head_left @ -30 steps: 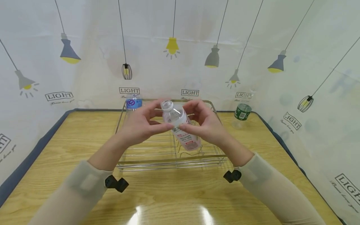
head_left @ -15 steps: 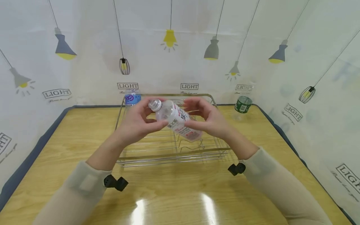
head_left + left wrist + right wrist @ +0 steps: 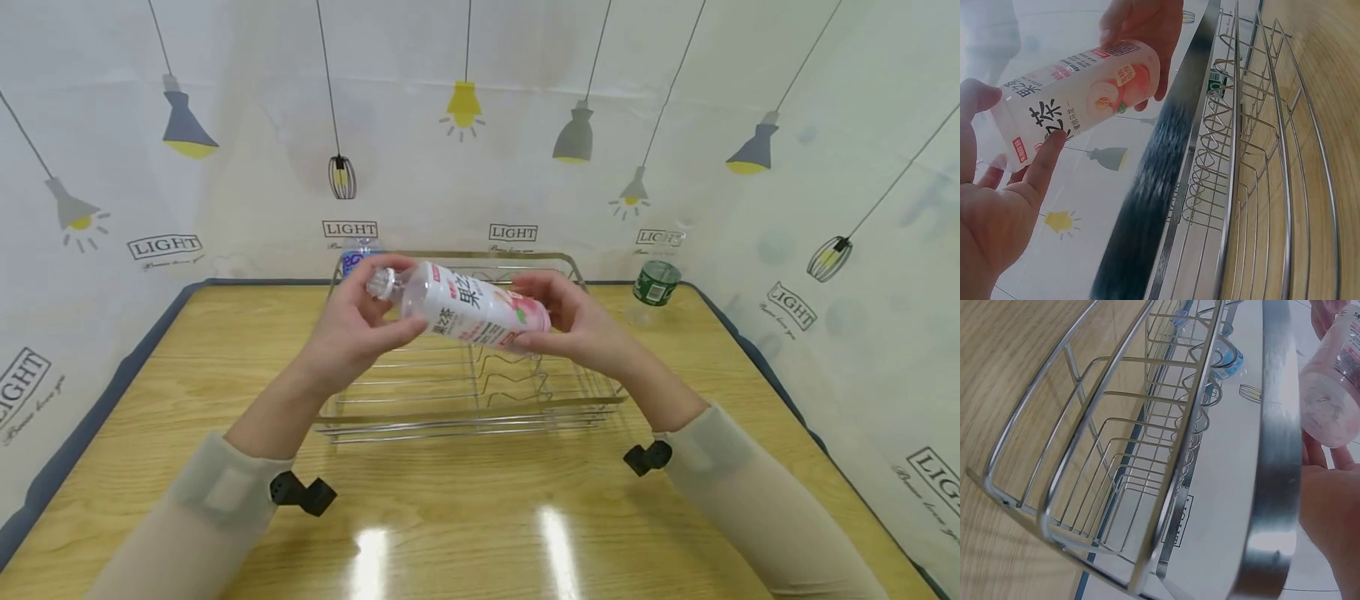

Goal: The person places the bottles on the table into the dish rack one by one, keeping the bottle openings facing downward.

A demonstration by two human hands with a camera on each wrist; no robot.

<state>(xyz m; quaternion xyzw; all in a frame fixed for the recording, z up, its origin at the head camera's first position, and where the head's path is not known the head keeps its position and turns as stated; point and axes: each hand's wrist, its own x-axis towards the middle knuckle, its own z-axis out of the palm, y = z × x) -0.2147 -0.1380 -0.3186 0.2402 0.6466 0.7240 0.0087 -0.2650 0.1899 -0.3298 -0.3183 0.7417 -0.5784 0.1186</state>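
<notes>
A clear plastic bottle (image 3: 480, 307) with a white and pink peach label is held nearly level above the rack, its clear neck pointing left. My left hand (image 3: 347, 329) grips it at the shoulder and neck. In the left wrist view that hand's thumb and fingers (image 3: 1047, 156) lie along the label (image 3: 1094, 94). At the other end, my right hand (image 3: 581, 329) holds the base between thumb and fingers. The right wrist view shows the base (image 3: 1329, 409) by my right palm (image 3: 1329, 500); part of that hand is cut off.
Below the hands, a metal wire dish rack (image 3: 472, 408) stands on the wooden table (image 3: 450, 500). Behind my left hand is a blue-labelled bottle (image 3: 350, 263), partly hidden. A green-labelled clear bottle (image 3: 657, 285) stands at the back right, near the lamp-printed curtain (image 3: 420, 192).
The bottle has tipped from steeply slanted to nearly level, its neck swinging left and its label turning into view. My right hand has shifted right along it to the base.
</notes>
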